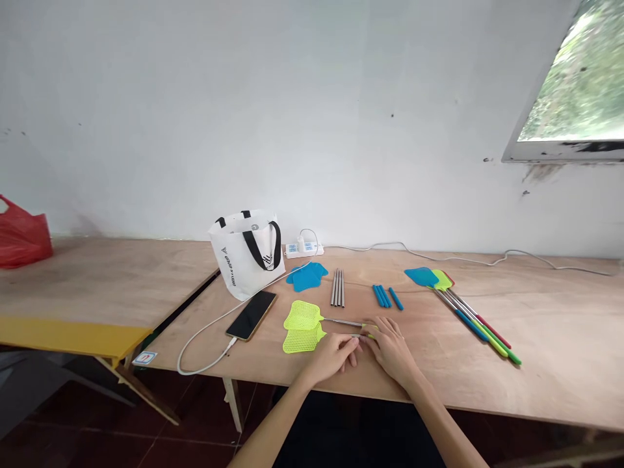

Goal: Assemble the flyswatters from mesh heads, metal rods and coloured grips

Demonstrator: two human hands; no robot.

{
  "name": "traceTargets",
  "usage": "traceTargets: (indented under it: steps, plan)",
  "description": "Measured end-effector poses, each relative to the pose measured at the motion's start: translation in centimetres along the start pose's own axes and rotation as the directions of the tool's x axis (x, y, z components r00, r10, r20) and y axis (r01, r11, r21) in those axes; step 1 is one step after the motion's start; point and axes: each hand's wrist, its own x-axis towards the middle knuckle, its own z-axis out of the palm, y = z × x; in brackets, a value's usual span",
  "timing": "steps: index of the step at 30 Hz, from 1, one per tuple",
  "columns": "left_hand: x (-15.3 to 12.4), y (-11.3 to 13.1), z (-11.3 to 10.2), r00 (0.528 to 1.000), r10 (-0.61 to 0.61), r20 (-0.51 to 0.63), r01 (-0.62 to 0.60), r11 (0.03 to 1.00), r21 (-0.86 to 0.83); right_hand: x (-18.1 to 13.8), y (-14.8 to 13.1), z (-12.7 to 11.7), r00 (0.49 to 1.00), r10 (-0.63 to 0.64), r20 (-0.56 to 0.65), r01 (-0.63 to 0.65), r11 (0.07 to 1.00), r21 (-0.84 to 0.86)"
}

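Note:
Two yellow-green fly swatters lie side by side in front of me, a far one [303,314] and a near one [301,340]. My left hand [335,353] has its fingers closed around the near swatter's metal rod, just right of the head. My right hand [387,340] is closed at the grip end of that rod, its fingers also over the far swatter's yellow-green grip. Part of both grips is hidden under the right hand. Behind them lie several bare metal rods [337,288], several blue grips [381,296] and blue swatter heads [307,277].
Several complete swatters [475,318] rest in a bundle at right. A phone [251,316] with a white charging cable [199,330] lies left of centre. Behind it stands a white tote bag [246,260]; a power strip [303,248] sits by the wall. A red bag [23,235] is far left.

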Motion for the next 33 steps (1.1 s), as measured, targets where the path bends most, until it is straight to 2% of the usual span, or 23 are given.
traceTargets:
  steps: [5, 8, 10, 13, 15, 18, 25, 33]
  plan:
    - [-0.1, 0.4, 0.6, 0.996, -0.019, 0.092, 0.025, 0.997, -0.068, 0.3, -0.4, -0.6, 1.000, -0.014, 0.009, 0.013, 0.993, 0.120]
    - [-0.1, 0.2, 1.0, 0.996, -0.038, 0.083, 0.050, 0.988, -0.148, 0.4, -0.6, -0.8, 1.000, -0.005, -0.004, 0.006, 0.977, 0.214]
    - [0.1, -0.1, 1.2, 0.997, -0.077, 0.027, 0.081, 0.973, -0.218, 0.3, -0.7, -0.8, 1.000, -0.002, -0.029, 0.009, 0.968, 0.251]
    - [0.5, -0.6, 1.6, 0.981, -0.142, -0.131, 0.094, 0.944, -0.317, 0.2, -0.7, -0.8, 0.996, 0.029, -0.089, -0.006, 0.968, 0.251]
    - [0.7, -0.7, 1.8, 0.965, -0.151, -0.213, 0.063, 0.926, -0.372, 0.2, -0.8, -0.8, 0.993, 0.051, -0.110, -0.022, 0.968, 0.248]
    - [0.9, -0.5, 1.8, 0.954, -0.114, -0.277, -0.022, 0.896, -0.444, 0.2, -1.0, -0.6, 0.994, 0.049, -0.103, -0.021, 0.966, 0.259]
    - [0.9, 0.2, 1.3, 0.882, -0.030, -0.471, -0.236, 0.837, -0.494, 0.4, -2.1, -0.8, 0.994, -0.020, -0.106, 0.032, 0.993, 0.113]
    - [0.2, 1.7, 0.3, 0.897, 0.012, -0.442, -0.281, 0.786, -0.550, 0.9, -5.6, -1.6, 0.969, -0.003, -0.245, -0.028, 0.992, -0.126]
